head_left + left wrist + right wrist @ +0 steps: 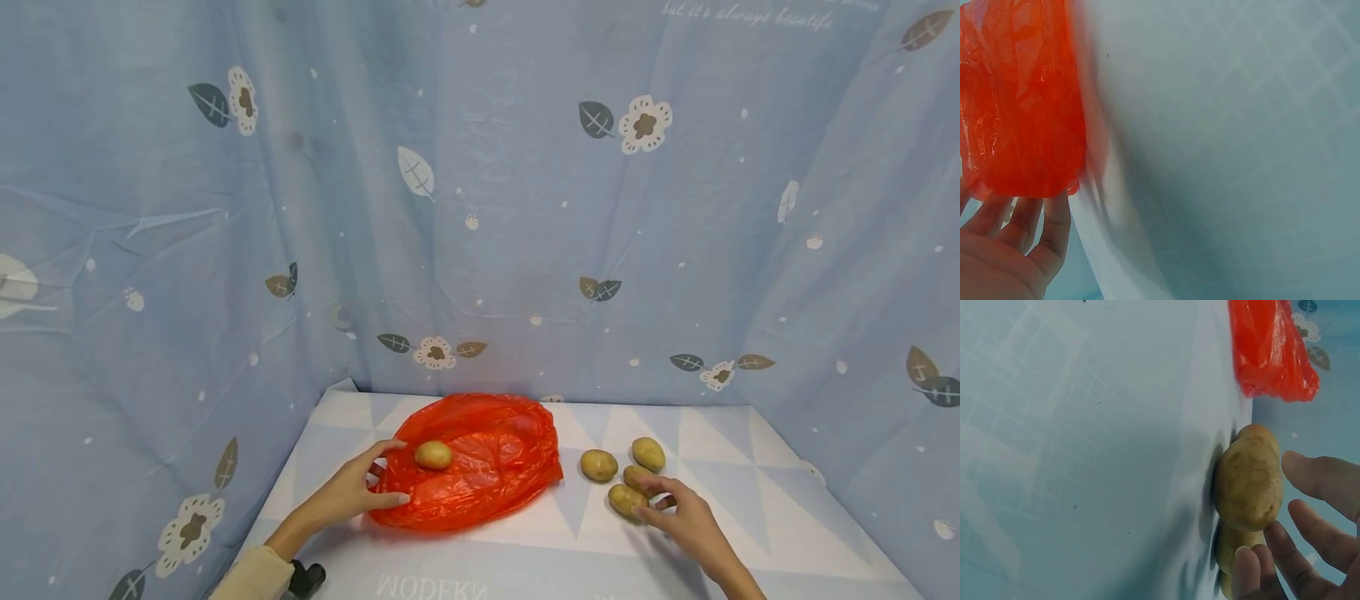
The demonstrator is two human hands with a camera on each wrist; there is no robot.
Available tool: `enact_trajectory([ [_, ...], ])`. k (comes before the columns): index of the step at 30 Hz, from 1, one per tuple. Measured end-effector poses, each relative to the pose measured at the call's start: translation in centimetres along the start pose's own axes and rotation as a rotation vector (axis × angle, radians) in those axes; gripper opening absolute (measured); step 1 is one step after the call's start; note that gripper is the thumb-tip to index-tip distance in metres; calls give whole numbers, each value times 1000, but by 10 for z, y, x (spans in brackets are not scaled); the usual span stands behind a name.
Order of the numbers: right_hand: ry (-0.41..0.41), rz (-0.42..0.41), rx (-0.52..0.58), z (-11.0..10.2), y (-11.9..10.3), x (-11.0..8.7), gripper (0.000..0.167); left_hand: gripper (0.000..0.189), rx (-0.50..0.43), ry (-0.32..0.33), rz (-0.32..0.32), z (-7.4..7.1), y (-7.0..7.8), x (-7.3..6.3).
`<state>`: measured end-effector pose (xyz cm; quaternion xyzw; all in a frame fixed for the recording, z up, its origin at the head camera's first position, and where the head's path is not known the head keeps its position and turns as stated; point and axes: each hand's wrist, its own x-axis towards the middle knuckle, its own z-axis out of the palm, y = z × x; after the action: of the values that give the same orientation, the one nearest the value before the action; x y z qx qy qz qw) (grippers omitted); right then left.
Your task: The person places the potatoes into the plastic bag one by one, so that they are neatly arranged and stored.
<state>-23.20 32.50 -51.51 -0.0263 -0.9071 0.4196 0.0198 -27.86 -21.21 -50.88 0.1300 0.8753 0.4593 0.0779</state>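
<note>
A red plastic bag (pixel 487 492) lies spread on the table, and a single potato (pixel 433 455) shows against its red plastic near the left side. My left hand (pixel 348 497) is at the bag's left edge, fingers and thumb spread apart; in the left wrist view the fingertips reach the bag's edge. To the right of the bag sits a cluster of several potatoes (pixel 598 465). My right hand (pixel 686 523) is over the near side of this cluster, its fingers loosely bent and parted around the nearest potato (pixel 1249 484). Fingertips are right at that potato's surface.
The table (pixel 720 492) has a pale triangle pattern, with blue floral curtains (pixel 510 208) behind it and at both sides. A small black object (pixel 306 577) lies beside my left sleeve (pixel 255 575).
</note>
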Motion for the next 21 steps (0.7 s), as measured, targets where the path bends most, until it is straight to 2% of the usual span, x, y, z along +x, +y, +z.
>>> enact_trajectory([
  [5,-13,37,-46,7,3,5,58,82,2,-6,-3,0,0,0],
  [10,-5,37,-113,15,4,8,62,80,9,-12,9,1,-1,1],
  [21,-15,34,-129,19,3,11,66,82,11,-1,-9,2,-3,1],
])
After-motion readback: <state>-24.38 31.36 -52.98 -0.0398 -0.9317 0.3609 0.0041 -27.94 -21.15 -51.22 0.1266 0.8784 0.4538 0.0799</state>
